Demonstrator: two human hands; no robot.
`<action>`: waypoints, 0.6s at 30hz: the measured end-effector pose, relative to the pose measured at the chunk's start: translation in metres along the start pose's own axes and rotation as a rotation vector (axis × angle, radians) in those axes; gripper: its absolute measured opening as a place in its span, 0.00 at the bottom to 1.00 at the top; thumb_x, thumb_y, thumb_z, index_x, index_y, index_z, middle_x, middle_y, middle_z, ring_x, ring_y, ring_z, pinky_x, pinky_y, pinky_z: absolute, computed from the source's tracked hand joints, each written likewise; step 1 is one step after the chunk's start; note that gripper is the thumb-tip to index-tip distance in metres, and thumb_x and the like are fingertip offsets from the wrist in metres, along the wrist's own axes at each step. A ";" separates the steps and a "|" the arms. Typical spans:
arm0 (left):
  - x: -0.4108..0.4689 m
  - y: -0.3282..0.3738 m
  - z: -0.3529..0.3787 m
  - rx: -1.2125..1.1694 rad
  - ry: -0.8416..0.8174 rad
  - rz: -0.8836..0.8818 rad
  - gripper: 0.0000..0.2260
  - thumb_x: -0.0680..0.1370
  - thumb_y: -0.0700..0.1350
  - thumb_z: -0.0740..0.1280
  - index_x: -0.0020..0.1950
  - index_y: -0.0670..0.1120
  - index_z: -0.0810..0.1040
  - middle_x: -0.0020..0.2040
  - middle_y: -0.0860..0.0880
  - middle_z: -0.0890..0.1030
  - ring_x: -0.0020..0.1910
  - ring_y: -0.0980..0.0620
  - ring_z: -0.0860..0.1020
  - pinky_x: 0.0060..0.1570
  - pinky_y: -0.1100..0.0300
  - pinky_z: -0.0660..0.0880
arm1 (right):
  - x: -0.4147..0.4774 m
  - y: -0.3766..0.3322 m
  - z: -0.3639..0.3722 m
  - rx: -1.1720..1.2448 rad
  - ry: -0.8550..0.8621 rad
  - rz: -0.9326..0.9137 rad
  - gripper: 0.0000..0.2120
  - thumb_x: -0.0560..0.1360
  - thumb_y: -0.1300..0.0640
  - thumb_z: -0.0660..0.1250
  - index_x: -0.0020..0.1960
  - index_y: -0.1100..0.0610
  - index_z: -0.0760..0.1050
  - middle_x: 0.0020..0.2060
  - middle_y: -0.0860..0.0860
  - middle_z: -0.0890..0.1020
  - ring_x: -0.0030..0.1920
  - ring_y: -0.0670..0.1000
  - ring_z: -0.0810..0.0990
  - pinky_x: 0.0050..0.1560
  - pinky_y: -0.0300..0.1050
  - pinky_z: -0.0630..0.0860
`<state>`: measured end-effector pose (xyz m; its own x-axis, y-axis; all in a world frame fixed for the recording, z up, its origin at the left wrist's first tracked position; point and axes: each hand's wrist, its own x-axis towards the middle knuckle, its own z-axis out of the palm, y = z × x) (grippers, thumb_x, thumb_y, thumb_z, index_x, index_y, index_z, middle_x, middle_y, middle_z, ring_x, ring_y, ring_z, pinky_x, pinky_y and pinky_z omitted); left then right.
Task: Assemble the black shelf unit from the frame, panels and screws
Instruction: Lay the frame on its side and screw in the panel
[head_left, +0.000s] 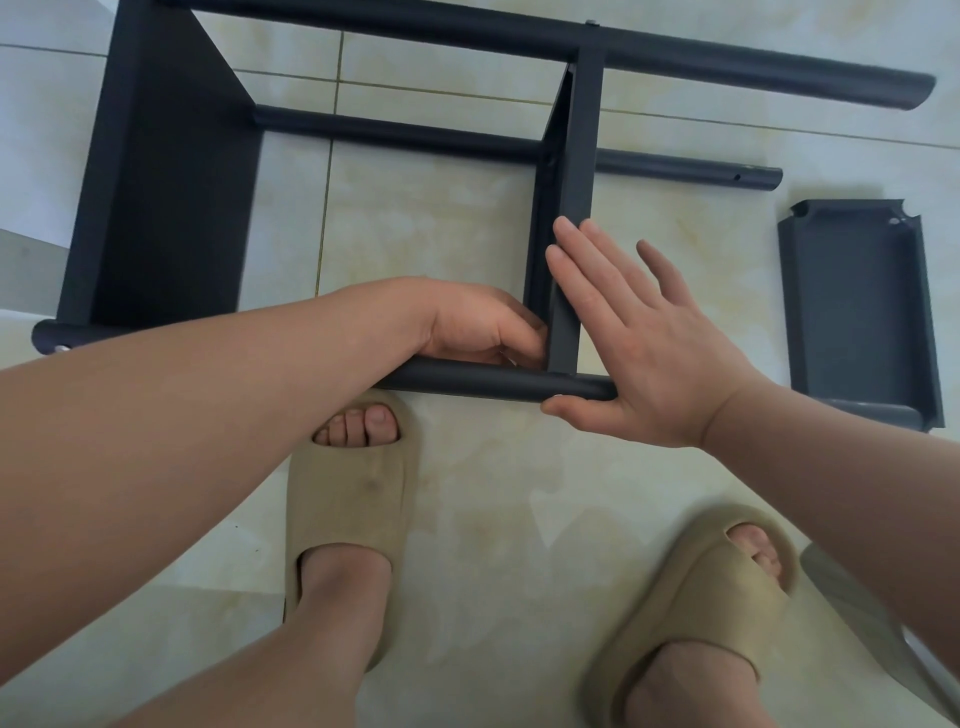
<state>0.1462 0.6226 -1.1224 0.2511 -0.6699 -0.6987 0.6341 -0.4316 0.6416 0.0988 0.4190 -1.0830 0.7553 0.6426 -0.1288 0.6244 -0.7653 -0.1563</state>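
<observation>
Lying on its side on the tiled floor, the black shelf frame is partly built. An end panel is fitted at the left and a middle panel spans between the tubes. A loose panel rests on the floor well apart to the right, not yet fitted.

The right hand is flat with straight fingers laid against the middle panel's edge, and its thumb sits under the end of the near tube. The left hand is curled into the corner where that panel meets the near tube (whether it pinches a screw or the panel lip is hidden). A small screw head shows on the far tube above the middle panel.

Assessment: the parts appear stiff, painted metal, probably light, with smooth tubes liable to slip. Best hold is on a tube close to a joint, not on the thin panel lips.
</observation>
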 end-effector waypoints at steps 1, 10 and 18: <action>0.000 0.000 0.000 -0.003 0.005 0.004 0.08 0.79 0.35 0.65 0.56 0.36 0.78 0.41 0.44 0.82 0.38 0.50 0.81 0.44 0.58 0.77 | 0.000 0.000 0.000 -0.002 -0.002 0.000 0.50 0.74 0.27 0.54 0.82 0.62 0.50 0.82 0.56 0.48 0.82 0.55 0.46 0.77 0.66 0.53; -0.001 0.002 0.001 -0.091 -0.007 0.016 0.04 0.78 0.33 0.63 0.51 0.38 0.77 0.37 0.47 0.83 0.35 0.52 0.82 0.38 0.62 0.78 | 0.000 0.000 0.000 -0.001 0.009 -0.001 0.50 0.74 0.27 0.54 0.82 0.62 0.50 0.82 0.56 0.49 0.82 0.56 0.48 0.77 0.66 0.54; -0.001 0.001 0.002 -0.056 0.005 0.012 0.05 0.79 0.32 0.64 0.53 0.36 0.77 0.38 0.44 0.82 0.36 0.51 0.82 0.40 0.61 0.78 | 0.000 0.000 0.000 -0.010 0.003 0.001 0.50 0.74 0.27 0.54 0.82 0.62 0.50 0.82 0.56 0.49 0.82 0.56 0.47 0.77 0.66 0.54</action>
<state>0.1452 0.6217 -1.1198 0.2625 -0.6717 -0.6928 0.6709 -0.3889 0.6313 0.0990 0.4195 -1.0826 0.7564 0.6418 -0.1264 0.6257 -0.7662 -0.1465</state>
